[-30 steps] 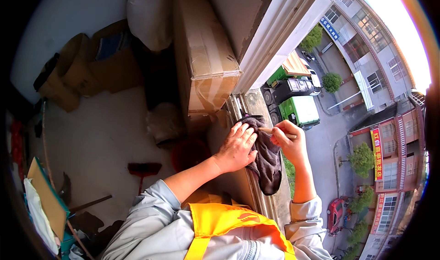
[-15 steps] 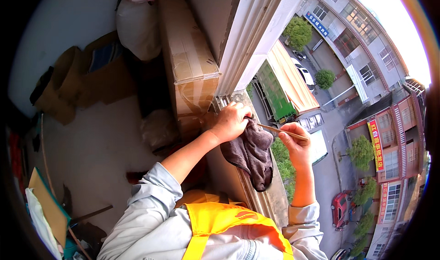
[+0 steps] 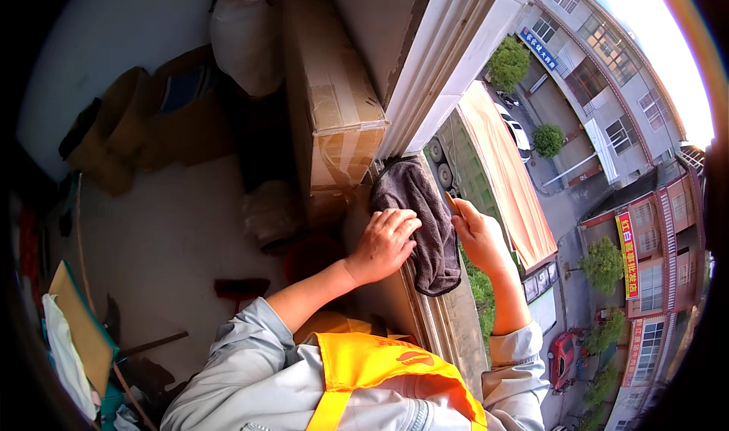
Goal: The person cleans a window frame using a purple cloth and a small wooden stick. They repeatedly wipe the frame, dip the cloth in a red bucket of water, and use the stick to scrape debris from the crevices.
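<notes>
A dark brown cloth [image 3: 421, 203] lies spread along the window sill track [image 3: 425, 317], its lower end rounded and edged with a darker hem. My left hand [image 3: 382, 245] rests on the cloth's near-left edge, fingers stretched over it and lightly bent, not gripped round it. Just right of the cloth, my right hand [image 3: 480, 233] pinches a thin wooden stick [image 3: 453, 203] between thumb and fingers. Only a short piece of the stick shows; most of it is hidden by the hand or seen end-on.
A tall taped cardboard box [image 3: 345, 138] stands against the window frame [image 3: 440, 59]. Beyond the sill is a drop to a street with a truck [image 3: 505, 173] and a red car [image 3: 560, 355]. Indoors, a broom head [image 3: 241, 288] and a red bucket [image 3: 307, 260] are on the floor.
The cloth, bunched and hanging from my left hand before, now lies spread on the sill. My left hand has moved down onto its edge. The stick has turned and is far less visible.
</notes>
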`<state>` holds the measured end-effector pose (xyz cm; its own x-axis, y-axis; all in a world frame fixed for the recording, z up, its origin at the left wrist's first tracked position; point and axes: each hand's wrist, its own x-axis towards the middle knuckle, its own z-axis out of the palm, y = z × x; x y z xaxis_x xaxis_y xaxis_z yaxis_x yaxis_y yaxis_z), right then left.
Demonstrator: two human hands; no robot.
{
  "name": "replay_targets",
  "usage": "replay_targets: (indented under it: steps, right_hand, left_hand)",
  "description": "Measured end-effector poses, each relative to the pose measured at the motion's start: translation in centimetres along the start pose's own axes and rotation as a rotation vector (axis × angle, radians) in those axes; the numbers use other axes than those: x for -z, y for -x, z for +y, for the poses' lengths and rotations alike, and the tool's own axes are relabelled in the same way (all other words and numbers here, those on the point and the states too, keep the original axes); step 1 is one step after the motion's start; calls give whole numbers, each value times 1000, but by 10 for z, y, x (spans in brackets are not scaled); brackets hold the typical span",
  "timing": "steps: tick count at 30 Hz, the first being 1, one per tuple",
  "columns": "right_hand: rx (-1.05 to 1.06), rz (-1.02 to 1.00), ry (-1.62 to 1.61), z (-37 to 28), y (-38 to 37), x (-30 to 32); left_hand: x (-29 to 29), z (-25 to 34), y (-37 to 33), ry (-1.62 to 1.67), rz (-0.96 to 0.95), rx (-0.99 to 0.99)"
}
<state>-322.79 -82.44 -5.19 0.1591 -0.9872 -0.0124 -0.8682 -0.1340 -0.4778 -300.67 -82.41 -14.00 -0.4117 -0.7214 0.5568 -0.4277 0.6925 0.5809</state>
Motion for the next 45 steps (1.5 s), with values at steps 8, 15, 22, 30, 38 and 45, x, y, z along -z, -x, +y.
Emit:
replay_targets:
  steps: [8,15,22,30,38,45]
  right_hand:
    - [209,-25,179,-34,-57,-17]
    - [133,-98,500,-30,-104,-43]
    - [13,-67,498,-61,-112,-54]
    - [-46,-267,506,-55,-120,-59]
    - [29,-447,444,-23,-28,-34]
    - [-68,113,206,-23,-93,-91]
  left_hand:
    - [-9,-8,31,13,-46,-85]
    - [-15,-13,35,5,-50,-86]
    - [-15,-9,39,-30,-70,-86]
    - [-7,-12,33,-7,-69,-122]
    - [-9,-24,37,7,-101,-134]
    - [-13,-23,37,13,-135,-173]
